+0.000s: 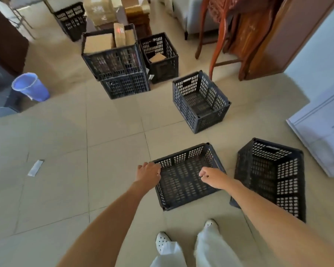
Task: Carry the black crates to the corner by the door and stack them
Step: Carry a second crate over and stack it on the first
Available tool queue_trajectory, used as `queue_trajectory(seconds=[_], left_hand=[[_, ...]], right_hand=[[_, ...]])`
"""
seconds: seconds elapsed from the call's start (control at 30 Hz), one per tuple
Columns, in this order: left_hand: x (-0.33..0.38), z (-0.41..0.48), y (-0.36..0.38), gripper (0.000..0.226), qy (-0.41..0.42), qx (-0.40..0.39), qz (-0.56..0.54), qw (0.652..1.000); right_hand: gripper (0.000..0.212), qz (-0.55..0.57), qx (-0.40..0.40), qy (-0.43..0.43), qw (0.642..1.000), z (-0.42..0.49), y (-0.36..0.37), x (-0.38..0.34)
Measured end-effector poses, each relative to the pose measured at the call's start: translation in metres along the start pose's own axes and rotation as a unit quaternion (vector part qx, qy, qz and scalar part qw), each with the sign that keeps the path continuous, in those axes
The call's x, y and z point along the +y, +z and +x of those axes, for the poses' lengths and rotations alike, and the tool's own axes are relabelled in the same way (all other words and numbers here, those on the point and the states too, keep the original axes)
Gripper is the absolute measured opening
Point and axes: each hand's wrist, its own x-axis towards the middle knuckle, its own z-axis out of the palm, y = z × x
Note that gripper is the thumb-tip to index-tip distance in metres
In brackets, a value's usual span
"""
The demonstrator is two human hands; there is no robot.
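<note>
A black lattice crate (181,197) stands empty on the tiled floor just in front of my feet. My left hand (148,170) lies at the far-left corner of its rim, fingers loose and not closed around it. My right hand (210,175) hovers over the crate's inside near the right wall, fingers curled downward and holding nothing. A second empty crate (272,176) sits close on the right. A third empty crate (201,101) stands farther ahead.
Two stacked crates (121,74) with cardboard boxes stand ahead, a crate (158,56) holding a cardboard piece beside them, more crates (71,18) at the back. A blue bin (30,86) is left, a white cabinet (320,132) right, wooden furniture (229,35) and a wooden door (289,35) beyond.
</note>
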Motion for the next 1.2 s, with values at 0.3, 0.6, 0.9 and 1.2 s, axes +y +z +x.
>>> queue_trajectory(seconds=[0.3,0.6,0.9,1.2], left_hand=[[-0.014,0.109,0.011,0.027,0.044,-0.061,0.059,0.995],[0.011,0.273,-0.008,0.032,0.086,-0.085,0.089,0.989],[0.015,0.405,0.000,0.034,0.126,-0.082,0.094,0.984],[-0.016,0.513,0.067,0.040,0.176,-0.162,0.086,0.967]], right_hand=[[0.026,0.075,-0.025,0.082,0.993,0.060,0.036,0.045],[0.029,0.117,-0.028,0.134,0.984,0.160,0.003,0.075],[0.031,0.174,0.018,0.163,0.971,0.263,-0.020,0.072],[0.033,0.200,0.010,0.296,0.934,0.356,0.040,0.084]])
